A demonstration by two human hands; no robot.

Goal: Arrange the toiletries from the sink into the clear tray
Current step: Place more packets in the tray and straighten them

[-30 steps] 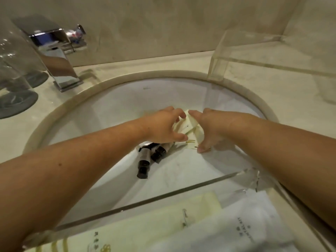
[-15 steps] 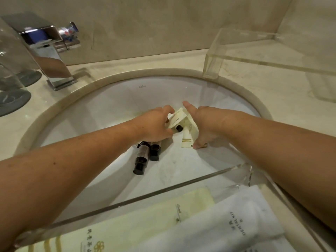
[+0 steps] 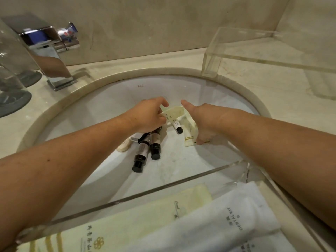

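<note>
Both my hands reach into the white sink (image 3: pixel 94 113). My left hand (image 3: pixel 149 118) pinches a cream packet (image 3: pixel 172 113) with printed text. My right hand (image 3: pixel 202 122) holds a second cream packet (image 3: pixel 190 136) with gold stripes at its lower end. A small white tube with a black cap (image 3: pixel 177 127) hangs between the two packets. Under my left hand lie two dark bottles (image 3: pixel 141 154) with black caps and a round cream soap (image 3: pixel 124 145). The clear tray (image 3: pixel 145 195) is nearest me and holds a cream packet (image 3: pixel 145 217) and a white dental kit pouch (image 3: pixel 218 224).
A chrome faucet (image 3: pixel 49 51) stands on the counter at the back left. Upturned glasses (image 3: pixel 11 73) sit on dark coasters at the far left. A clear acrylic stand (image 3: pixel 254 53) occupies the counter at the back right. A stone wall runs behind.
Both hands have lifted the cream packets slightly off the basin. The small white tube and the round soap have come into view beneath them.
</note>
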